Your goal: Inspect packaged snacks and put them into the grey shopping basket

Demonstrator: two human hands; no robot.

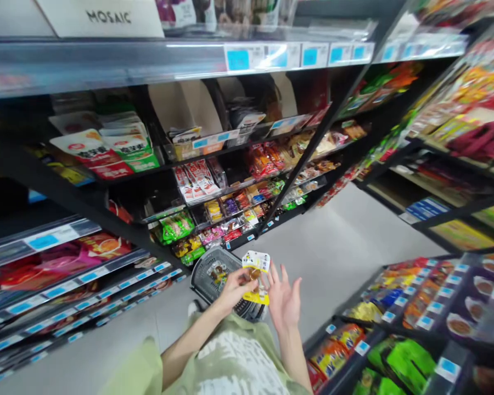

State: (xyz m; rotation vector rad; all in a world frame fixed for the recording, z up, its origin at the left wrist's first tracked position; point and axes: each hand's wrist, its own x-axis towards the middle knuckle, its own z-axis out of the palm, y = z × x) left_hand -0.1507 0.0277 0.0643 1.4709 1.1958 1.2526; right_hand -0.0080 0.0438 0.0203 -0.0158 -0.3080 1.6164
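Observation:
A yellow and white snack packet with a clear window (pixel 257 261) is pinched upright between the thumb and fingers of my left hand (pixel 235 286). My right hand (pixel 285 299) is beside the packet's right edge, palm up with its fingers spread; whether its fingertips touch the packet I cannot tell. Below both hands a grey shopping basket (pixel 201 269) stands on the floor, with several small packets (pixel 218 272) lying inside. My forearms and the packet hide part of the basket.
Shelves of packaged snacks (pixel 197 178) rise ahead and to the left, edged with price tags (pixel 239 59). A lower display of bagged goods (pixel 337 351) stands at the right. Grey floor (pixel 337 247) runs between them. Another shelf unit (pixel 444 186) stands at the far right.

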